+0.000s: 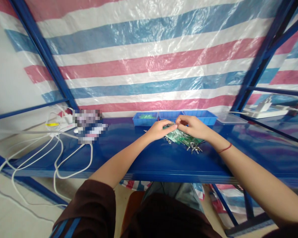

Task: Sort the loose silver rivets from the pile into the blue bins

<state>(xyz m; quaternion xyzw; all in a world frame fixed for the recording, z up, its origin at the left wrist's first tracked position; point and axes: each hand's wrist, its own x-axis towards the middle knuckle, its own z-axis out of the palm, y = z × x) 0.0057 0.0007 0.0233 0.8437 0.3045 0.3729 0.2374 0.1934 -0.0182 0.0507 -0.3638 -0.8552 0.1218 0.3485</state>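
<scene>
A loose pile of green-and-clear plastic packets (178, 136) lies on the blue table, mixed with thin metal pieces (194, 147) that look like rivets or screws. My left hand (160, 130) is over the pile's left side, thumb and fingers closed toward each other. Facing it, my right hand (191, 127) is bent in a pinch, its fingertips close to the left thumb. What lies between the fingertips is too small and partly hidden. Behind the hands stands a blue divided bin (145, 122); its left compartment holds green pieces, and my hands partly cover its front.
White cables (62, 162) loop across the table's left side and over its edge. Blurred-out items (90, 127) lie at the back left. A clear lid (232, 118) and a white power strip (268, 110) are at the right. Blue posts and a striped sheet stand behind.
</scene>
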